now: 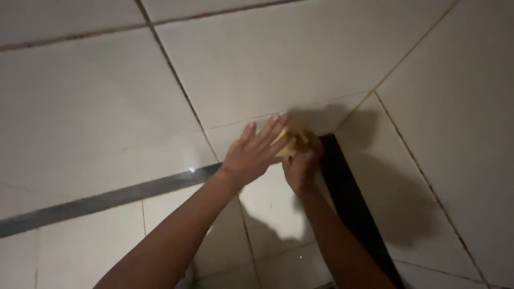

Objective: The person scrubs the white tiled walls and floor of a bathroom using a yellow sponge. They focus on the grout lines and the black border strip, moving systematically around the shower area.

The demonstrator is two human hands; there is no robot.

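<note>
**Sponge in the corner: where I could slip up**

I have both hands up at the inside corner of a tiled wall. My left hand is spread flat, fingers straight and together, laid over a yellow sponge that looks pressed against the tile. My right hand is curled under it, fingers closed on the sponge's lower edge, just beside the dark strip that runs down the corner. The sponge sits right where that strip meets the grey band crossing the wall. Most of the sponge is hidden between my hands, so I can't tell how thick or how wet it is.

What could go wrong, as I judge it:

- The left hand only lies flat on the sponge and does not grip it. If the right hand loosens, the sponge may slide down the smooth tile and drop.
- The tiles look glossy. A hard push could make my palm skid sideways, and my knuckles would hit the edge of the strip.
- The light is dim and my own shadow falls across the corner, so I could miss a patch or a sharp edge there.
- Both arms are stretched out, so a slip could throw off my balance.
</note>
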